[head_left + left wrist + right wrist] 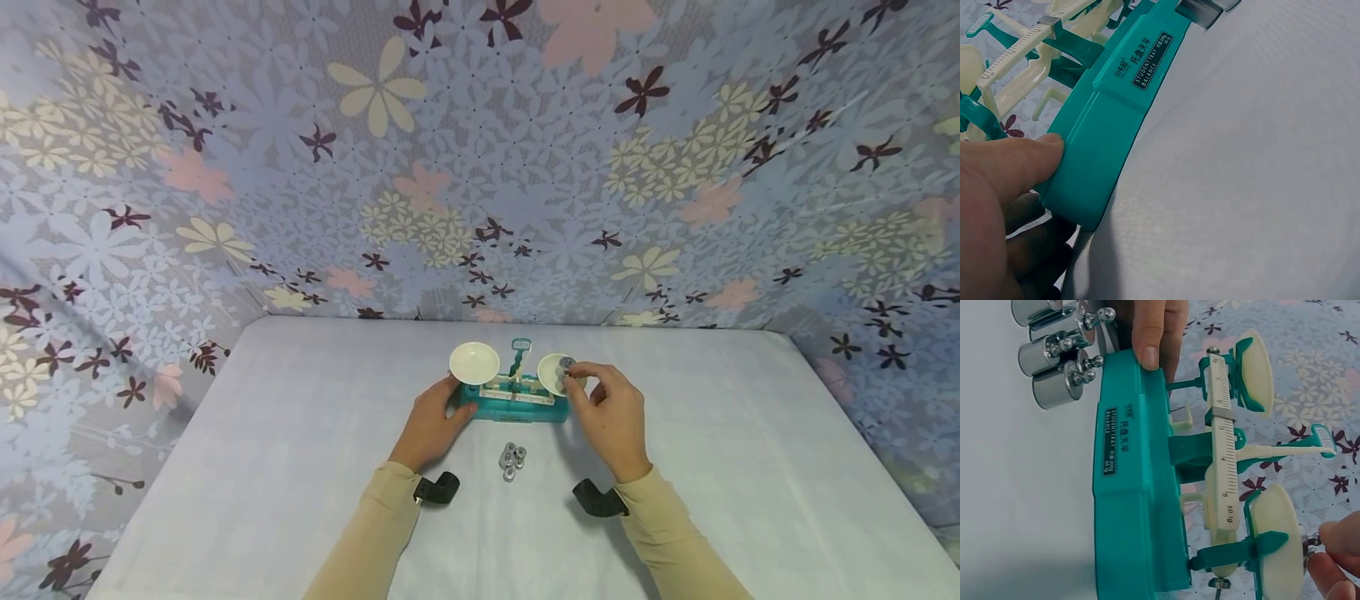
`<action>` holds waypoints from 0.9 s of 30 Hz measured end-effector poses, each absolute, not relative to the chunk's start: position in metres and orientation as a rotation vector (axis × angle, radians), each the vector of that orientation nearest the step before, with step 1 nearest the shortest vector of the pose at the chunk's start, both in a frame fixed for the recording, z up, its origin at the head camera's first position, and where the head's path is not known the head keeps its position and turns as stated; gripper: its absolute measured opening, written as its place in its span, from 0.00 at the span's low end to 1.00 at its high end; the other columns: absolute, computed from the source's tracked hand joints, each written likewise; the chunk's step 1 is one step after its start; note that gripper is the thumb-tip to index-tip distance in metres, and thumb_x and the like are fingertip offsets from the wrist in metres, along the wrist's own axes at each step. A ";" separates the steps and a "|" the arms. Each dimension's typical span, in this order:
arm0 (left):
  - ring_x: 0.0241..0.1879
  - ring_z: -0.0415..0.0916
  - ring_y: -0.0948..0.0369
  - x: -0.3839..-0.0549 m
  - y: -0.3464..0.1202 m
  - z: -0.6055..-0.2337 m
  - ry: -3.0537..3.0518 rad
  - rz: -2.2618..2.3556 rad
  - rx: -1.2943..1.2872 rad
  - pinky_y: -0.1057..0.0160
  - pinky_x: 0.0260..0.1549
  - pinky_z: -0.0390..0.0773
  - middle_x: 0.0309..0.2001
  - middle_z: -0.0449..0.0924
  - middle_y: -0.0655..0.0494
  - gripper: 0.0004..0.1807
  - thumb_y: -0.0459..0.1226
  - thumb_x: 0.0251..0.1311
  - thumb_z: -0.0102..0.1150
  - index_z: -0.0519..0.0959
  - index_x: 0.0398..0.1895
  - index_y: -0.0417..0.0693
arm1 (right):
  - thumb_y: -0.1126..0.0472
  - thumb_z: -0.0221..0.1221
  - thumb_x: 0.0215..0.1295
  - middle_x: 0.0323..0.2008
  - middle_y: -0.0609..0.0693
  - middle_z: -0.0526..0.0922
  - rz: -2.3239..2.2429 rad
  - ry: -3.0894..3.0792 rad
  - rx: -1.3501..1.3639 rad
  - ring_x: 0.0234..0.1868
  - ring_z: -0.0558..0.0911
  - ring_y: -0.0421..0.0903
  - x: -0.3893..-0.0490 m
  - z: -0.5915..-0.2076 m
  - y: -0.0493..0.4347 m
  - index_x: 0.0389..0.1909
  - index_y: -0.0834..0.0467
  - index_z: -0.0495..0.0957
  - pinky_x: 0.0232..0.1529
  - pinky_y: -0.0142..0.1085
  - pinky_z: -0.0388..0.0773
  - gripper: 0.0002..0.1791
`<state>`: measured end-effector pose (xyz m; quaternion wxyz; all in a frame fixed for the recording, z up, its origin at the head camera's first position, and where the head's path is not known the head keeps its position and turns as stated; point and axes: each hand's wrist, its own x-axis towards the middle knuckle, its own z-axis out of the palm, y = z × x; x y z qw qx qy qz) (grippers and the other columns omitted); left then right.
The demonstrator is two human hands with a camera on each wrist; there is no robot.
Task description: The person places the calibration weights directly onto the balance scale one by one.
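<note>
A teal and cream student tray balance (517,410) stands on the white-covered table. My left hand (433,423) holds the left end of its base, with the thumb (1035,156) on the front face and the other fingers round the end. Over the right pan (550,375), my right hand (613,417) pinches a metal weight by its knob (1314,540), thumb against fingers. Grey metal shows at that pan under the fingertips, partly hidden by them. The left pan (474,364) is bare. A sliding rider (1220,414) sits on the ruled beam.
Several silver knobbed weights (512,460) stand clustered on the table (300,467) in front of the balance, between the forearms. A flowered cloth (480,167) rises behind the table's far edge. Each wrist carries a black camera mount (600,498).
</note>
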<state>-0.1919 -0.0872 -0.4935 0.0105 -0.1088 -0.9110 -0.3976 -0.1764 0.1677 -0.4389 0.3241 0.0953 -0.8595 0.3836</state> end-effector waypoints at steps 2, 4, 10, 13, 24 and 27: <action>0.66 0.58 0.56 -0.192 -0.087 -0.494 -2.845 -1.235 -0.334 0.56 0.65 0.59 0.66 0.62 0.49 0.34 0.49 0.63 0.53 0.59 0.68 0.43 | 0.60 0.64 0.57 0.28 0.45 0.80 1.012 -2.246 0.253 0.14 0.64 0.37 -0.176 -0.438 0.169 0.37 0.55 0.83 0.13 0.27 0.60 0.07; 0.66 0.59 0.56 -0.191 -0.087 -0.494 -2.844 -1.227 -0.332 0.56 0.65 0.59 0.66 0.62 0.49 0.34 0.49 0.63 0.53 0.59 0.68 0.43 | 0.59 0.64 0.57 0.27 0.45 0.79 1.025 -2.235 0.259 0.13 0.63 0.38 -0.175 -0.437 0.170 0.37 0.55 0.82 0.13 0.26 0.59 0.07; 0.65 0.59 0.56 -0.191 -0.087 -0.494 -2.846 -1.214 -0.330 0.57 0.65 0.59 0.66 0.63 0.49 0.34 0.49 0.63 0.53 0.60 0.68 0.43 | 0.60 0.64 0.57 0.25 0.43 0.77 1.100 -2.213 0.355 0.15 0.63 0.37 -0.170 -0.435 0.169 0.39 0.58 0.81 0.14 0.25 0.59 0.09; 0.65 0.59 0.56 -0.191 -0.087 -0.494 -2.842 -1.223 -0.336 0.57 0.65 0.60 0.66 0.63 0.49 0.34 0.49 0.63 0.53 0.60 0.68 0.43 | 0.62 0.64 0.57 0.28 0.44 0.79 1.136 -2.205 0.434 0.16 0.64 0.36 -0.168 -0.437 0.167 0.40 0.59 0.81 0.16 0.25 0.61 0.10; 0.65 0.59 0.55 -0.192 -0.087 -0.495 -2.829 -1.236 -0.353 0.56 0.65 0.60 0.66 0.62 0.48 0.34 0.49 0.63 0.53 0.60 0.68 0.42 | 0.62 0.64 0.56 0.27 0.42 0.77 1.166 -2.244 0.539 0.16 0.64 0.35 -0.161 -0.442 0.156 0.39 0.56 0.81 0.15 0.25 0.61 0.09; 0.65 0.59 0.55 -0.191 -0.087 -0.494 -2.831 -1.233 -0.348 0.56 0.65 0.60 0.66 0.63 0.48 0.34 0.48 0.63 0.53 0.60 0.68 0.43 | 0.62 0.64 0.57 0.29 0.42 0.78 1.154 -2.279 0.593 0.17 0.64 0.35 -0.158 -0.445 0.150 0.40 0.54 0.80 0.15 0.25 0.62 0.09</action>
